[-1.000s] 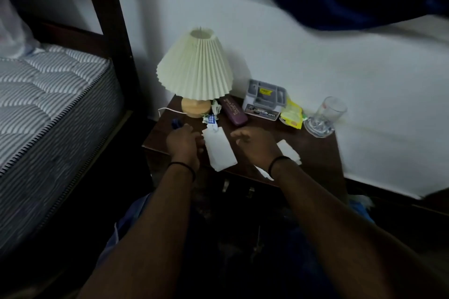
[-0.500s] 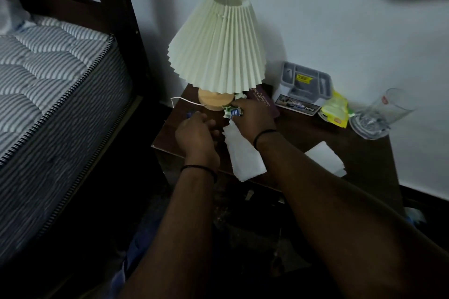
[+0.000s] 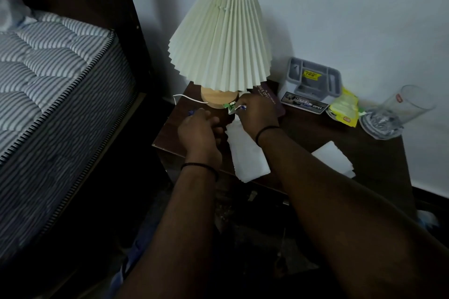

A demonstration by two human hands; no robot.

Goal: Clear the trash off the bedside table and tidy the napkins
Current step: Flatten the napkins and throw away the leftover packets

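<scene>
Currently right hand (image 3: 257,114) fingers (image 3: 239,104) are pinched shut on crumpled green-white wrappers (image 3: 230,107) just beside the lamp base (image 3: 216,99); left hand (image 3: 199,128) is loosely curled on the counter (image 3: 315,133), grip hidden, cannot tell what it holds. Long napkin (image 3: 247,155) runs from the wrappers back to the counter's front edge, overhanging it, top end hidden under the right wrist. Second napkin (image 3: 332,159) lies apart, further right.

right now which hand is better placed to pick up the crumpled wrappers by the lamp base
Right. The right hand is already at the crumpled wrappers beside the lamp base, fingertips on them. The left hand sits nearer the table's front left, curled closed and apparently already holding something blue.
</scene>
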